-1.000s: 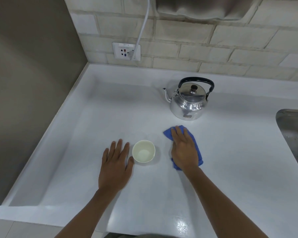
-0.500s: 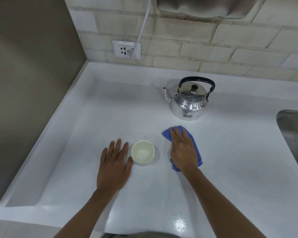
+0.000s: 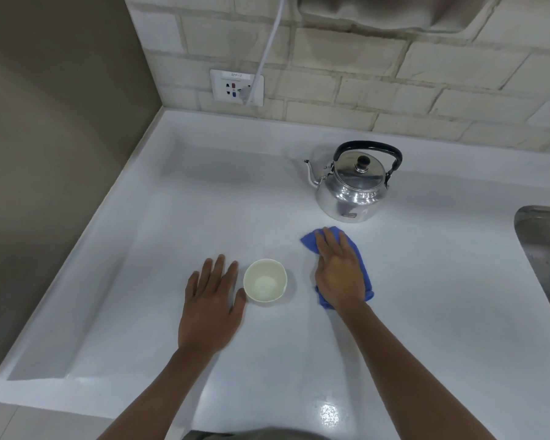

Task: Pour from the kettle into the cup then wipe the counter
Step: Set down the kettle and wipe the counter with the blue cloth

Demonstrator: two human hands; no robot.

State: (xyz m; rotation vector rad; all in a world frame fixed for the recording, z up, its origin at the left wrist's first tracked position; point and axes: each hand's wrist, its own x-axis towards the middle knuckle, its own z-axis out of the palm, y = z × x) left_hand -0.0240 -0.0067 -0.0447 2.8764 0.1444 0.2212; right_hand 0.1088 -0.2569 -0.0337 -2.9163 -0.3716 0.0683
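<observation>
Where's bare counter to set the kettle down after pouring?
Bare: the stretch from the kettle left to the corner under the socket, and between cloth and sink. Crowded: the row of left hand, cup, right hand.

Far wall [image 3: 346, 55] of pale brick-shaped tiles with grey joints. Low on its left end, a white socket [image 3: 236, 87] with red and blue marks, a small label strip along the top; lettering too small to read. Plugged into its right side, a white cable [image 3: 270, 42] rising up out of view. Top right, the underside of a grey fixture [image 3: 385, 11] mounted on the tiles, cut off by the edge. Left, a plain brown-grey wall [image 3: 54, 138] meeting the tiles at the corner. Far right, the rim and part of the basin of a steel sink [image 3: 543, 242], mostly out of view.
</observation>
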